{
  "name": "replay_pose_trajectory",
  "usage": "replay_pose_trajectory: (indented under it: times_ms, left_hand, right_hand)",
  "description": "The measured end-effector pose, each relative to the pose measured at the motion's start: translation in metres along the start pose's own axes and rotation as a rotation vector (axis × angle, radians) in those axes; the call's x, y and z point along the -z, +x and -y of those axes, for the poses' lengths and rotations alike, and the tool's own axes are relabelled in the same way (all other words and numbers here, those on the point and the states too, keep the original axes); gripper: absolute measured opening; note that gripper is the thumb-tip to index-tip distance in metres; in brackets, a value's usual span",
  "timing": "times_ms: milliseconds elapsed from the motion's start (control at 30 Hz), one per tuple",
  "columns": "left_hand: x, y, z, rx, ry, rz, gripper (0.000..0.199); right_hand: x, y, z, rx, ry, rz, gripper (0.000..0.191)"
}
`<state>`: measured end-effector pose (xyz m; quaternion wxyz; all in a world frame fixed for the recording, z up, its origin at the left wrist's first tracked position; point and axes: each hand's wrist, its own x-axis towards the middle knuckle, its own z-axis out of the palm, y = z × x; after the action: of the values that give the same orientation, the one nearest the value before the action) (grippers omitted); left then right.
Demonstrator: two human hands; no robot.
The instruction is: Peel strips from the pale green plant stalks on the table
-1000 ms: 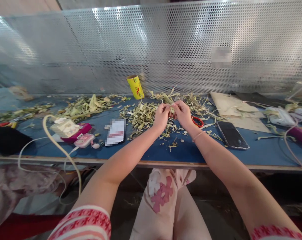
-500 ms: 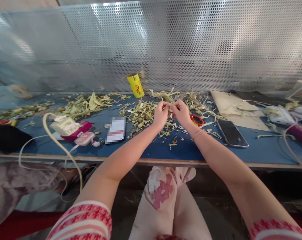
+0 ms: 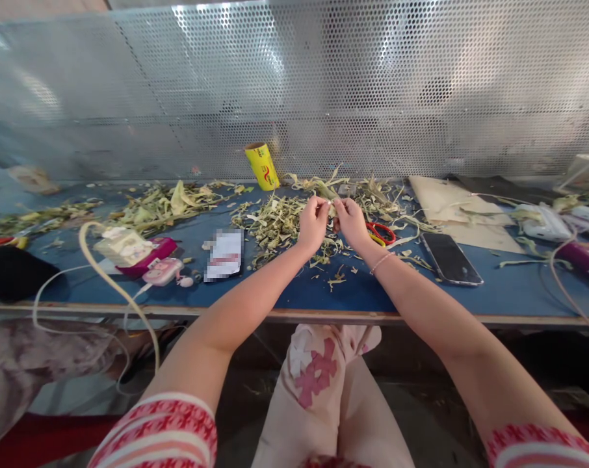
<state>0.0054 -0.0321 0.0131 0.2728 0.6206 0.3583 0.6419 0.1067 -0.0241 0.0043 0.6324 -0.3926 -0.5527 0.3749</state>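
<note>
My left hand (image 3: 314,224) and my right hand (image 3: 352,222) meet over the middle of the blue table, fingertips nearly touching. Both are closed in a pinch on a small pale plant piece (image 3: 330,204), mostly covered by my fingers. Behind and left of them lies a heap of dried, cut plant bits (image 3: 275,221). Longer dried leaf strips (image 3: 326,185) are just beyond my hands. Scissors with red and yellow handles (image 3: 382,234) lie beside my right hand, their blades hidden.
A phone (image 3: 451,259) and cardboard (image 3: 450,208) lie to the right. Leftward are a card-like item (image 3: 225,255), a pink device (image 3: 164,272), a cable (image 3: 87,247) and another leaf pile (image 3: 177,201). A yellow tube (image 3: 262,168) stands before the perforated metal panel (image 3: 304,84).
My hands stay in nearly the same place, and the fingers have shifted slightly around the plant piece. The whole view has moved a little.
</note>
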Motion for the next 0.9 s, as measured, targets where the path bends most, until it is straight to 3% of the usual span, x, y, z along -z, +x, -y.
replay_pose_trajectory:
  times_ms: [233, 433, 667, 900]
  left_hand:
    - [0.004, 0.006, 0.01, -0.104, 0.18, 0.008, 0.01]
    - [0.003, 0.006, 0.014, -0.198, 0.173, 0.049, 0.006]
    - [0.002, 0.006, 0.014, -0.201, 0.165, 0.121, 0.007]
    - [0.001, 0.004, 0.007, -0.155, 0.138, 0.208, 0.007]
  right_hand:
    - [-0.002, 0.0, 0.0, -0.121, 0.124, 0.072, 0.039]
    - [0.002, 0.002, -0.002, -0.038, 0.102, 0.046, 0.039]
    - [0.004, 0.004, 0.001, -0.154, 0.222, 0.009, 0.037]
    - [0.007, 0.006, -0.002, -0.145, 0.181, 0.005, 0.043]
